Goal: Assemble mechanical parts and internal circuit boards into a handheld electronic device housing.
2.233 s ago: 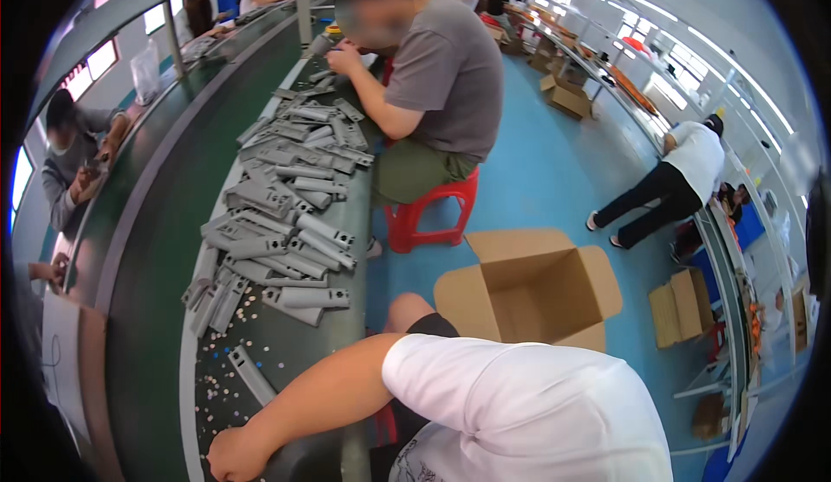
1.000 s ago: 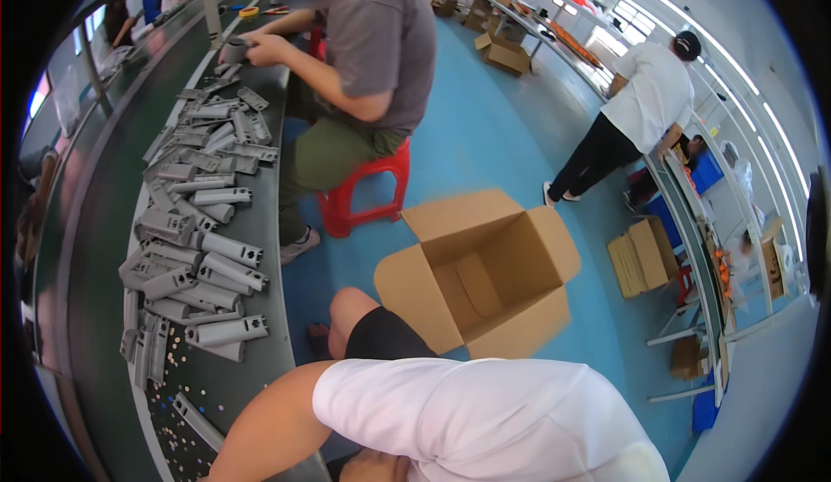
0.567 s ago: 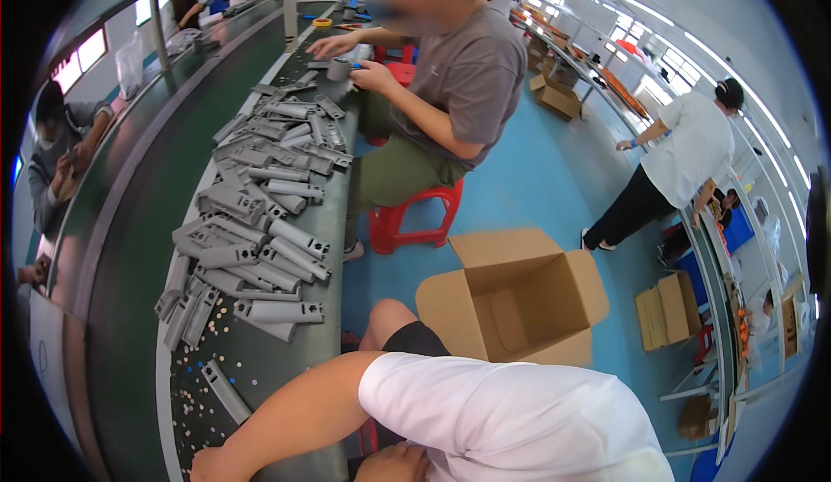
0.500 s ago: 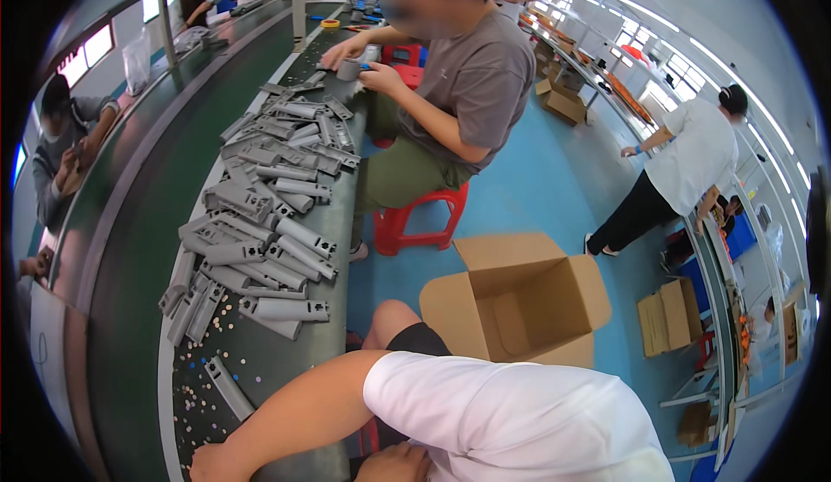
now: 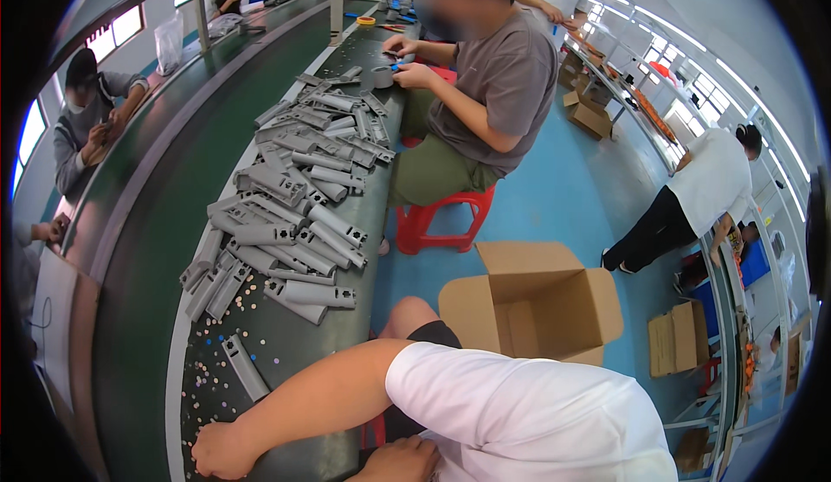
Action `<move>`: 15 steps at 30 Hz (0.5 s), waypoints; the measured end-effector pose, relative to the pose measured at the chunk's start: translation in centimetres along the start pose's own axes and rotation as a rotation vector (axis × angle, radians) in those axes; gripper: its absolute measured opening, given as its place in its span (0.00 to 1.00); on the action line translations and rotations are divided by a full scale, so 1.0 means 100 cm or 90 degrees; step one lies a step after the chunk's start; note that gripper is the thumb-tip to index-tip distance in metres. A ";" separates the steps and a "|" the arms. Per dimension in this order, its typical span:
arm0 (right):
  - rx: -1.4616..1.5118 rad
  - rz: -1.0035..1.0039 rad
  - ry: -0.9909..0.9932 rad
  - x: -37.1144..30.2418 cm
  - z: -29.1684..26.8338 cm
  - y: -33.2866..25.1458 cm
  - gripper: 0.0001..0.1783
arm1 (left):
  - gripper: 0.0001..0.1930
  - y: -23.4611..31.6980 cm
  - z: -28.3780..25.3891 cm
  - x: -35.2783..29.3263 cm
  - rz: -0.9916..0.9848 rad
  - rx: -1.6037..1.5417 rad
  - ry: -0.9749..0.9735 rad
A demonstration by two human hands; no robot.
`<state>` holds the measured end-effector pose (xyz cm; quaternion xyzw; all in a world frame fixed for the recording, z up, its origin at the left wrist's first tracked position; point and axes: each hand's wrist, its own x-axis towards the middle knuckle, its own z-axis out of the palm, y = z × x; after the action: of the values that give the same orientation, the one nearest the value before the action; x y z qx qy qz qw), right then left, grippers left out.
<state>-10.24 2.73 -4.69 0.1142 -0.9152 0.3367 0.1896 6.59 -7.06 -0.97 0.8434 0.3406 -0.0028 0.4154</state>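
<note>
My right hand (image 5: 223,450) is low on the dark green work surface (image 5: 299,356), its fingers curled down among small round discs (image 5: 205,376), mostly pale with a few blue. The fingertips are largely hidden, so I cannot make out what they hold. Just beyond my right forearm, a single long grey plastic housing (image 5: 245,368) lies at a slant. A heap of similar grey housings (image 5: 294,222) spreads farther along the surface. At the bottom edge, my left hand (image 5: 402,462) rests close to my body, fingers lying flat and apparently holding nothing; the picture's edge cuts part of it off.
An opened cardboard box (image 5: 554,313) stands on the blue floor to the right. Beyond the heap, a co-worker (image 5: 506,84) sits on a red stool (image 5: 444,222), handling a grey round part (image 5: 383,76). A green conveyor belt (image 5: 147,309) runs along the left.
The whole view has swung, shifting the scene rightward. My right hand stays low among the discs, slightly more of it in view. The co-worker's far hand has lifted off the work surface.
</note>
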 end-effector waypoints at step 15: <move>0.019 -0.004 -0.012 -0.009 -0.027 -0.016 0.10 | 0.13 0.001 0.004 0.000 0.014 0.015 0.037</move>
<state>-8.13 3.34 -2.28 0.1230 -0.9114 0.3487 0.1806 6.70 -7.37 -1.17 0.8520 0.3430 0.0225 0.3950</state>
